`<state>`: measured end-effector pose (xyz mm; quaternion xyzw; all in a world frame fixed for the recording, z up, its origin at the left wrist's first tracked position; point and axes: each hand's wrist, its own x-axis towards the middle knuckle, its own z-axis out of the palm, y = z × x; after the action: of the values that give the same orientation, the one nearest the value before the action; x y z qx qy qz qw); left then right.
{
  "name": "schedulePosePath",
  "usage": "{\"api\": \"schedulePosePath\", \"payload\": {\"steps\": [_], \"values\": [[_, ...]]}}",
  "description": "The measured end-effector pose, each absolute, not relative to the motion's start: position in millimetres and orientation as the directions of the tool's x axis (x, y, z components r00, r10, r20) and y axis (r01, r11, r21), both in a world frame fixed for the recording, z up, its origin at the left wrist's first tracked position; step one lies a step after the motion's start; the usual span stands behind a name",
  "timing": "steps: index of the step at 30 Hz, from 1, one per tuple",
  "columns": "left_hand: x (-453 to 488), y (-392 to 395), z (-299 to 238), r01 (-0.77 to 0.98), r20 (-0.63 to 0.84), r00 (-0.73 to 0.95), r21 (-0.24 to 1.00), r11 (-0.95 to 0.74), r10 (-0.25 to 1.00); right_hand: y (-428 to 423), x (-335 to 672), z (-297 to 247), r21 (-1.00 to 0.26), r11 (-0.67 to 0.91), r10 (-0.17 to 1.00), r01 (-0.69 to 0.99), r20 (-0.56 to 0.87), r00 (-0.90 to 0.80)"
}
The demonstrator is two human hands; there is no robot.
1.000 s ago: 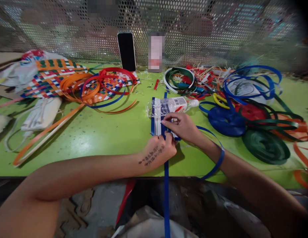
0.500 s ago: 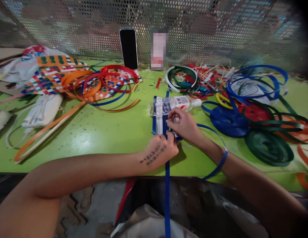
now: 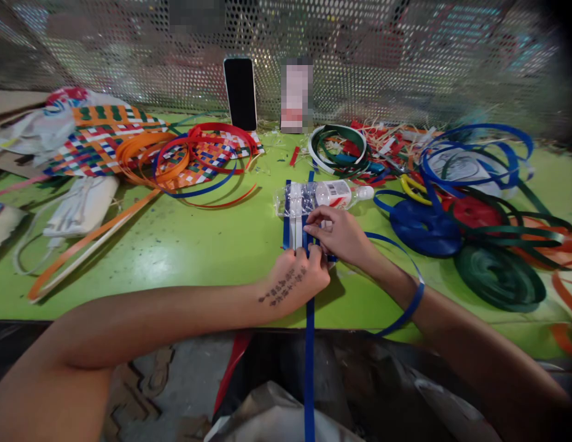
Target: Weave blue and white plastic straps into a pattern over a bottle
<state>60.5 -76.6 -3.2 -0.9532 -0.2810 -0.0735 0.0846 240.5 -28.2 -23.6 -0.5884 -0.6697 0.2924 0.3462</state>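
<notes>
Blue strips (image 3: 286, 231) and white strips (image 3: 295, 232) lie side by side on the green table. A clear plastic bottle (image 3: 308, 199) with a white cap rests on its side across them. My left hand (image 3: 297, 276) presses on the near end of the strips, fingers curled over a long blue strip (image 3: 309, 362) that hangs down past the table edge. Just below the bottle, my right hand (image 3: 340, 232) is closed in a pinch at the same blue strip. The fingers hide the crossing of the strips beneath them.
Rolls of blue strap (image 3: 424, 226) and green strap (image 3: 500, 276) lie at the right. At the left are orange coils (image 3: 138, 156), a woven multicoloured mat (image 3: 92, 144) and a white power strip (image 3: 80, 205). A dark-screened phone (image 3: 240, 93) leans against the perforated metal panel (image 3: 359, 55).
My right hand has come down slightly, and its fingertips have shifted left onto the blue strip. My left hand has hardly moved.
</notes>
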Motion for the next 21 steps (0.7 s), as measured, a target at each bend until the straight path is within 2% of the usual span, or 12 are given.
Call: {"api": "schedulePosePath", "payload": {"steps": [6, 12, 21], "values": [[51, -65, 13, 0.545, 0.103, 0.837, -0.069, -0.836, 0.537, -28, 239, -23, -0.768, 0.153, 0.987, 0.622, 0.144, -0.066], [33, -57, 1, 0.590, 0.171, 0.807, -0.217, -0.778, 0.565, -31, 236, -23, -0.793, 0.142, 0.989, 0.593, 0.136, -0.055], [38, -63, -3, 0.648, 0.140, 0.762, -0.165, -0.744, 0.633, -31, 240, -30, -0.804, 0.139, 0.990, 0.579, 0.126, -0.063]]}}
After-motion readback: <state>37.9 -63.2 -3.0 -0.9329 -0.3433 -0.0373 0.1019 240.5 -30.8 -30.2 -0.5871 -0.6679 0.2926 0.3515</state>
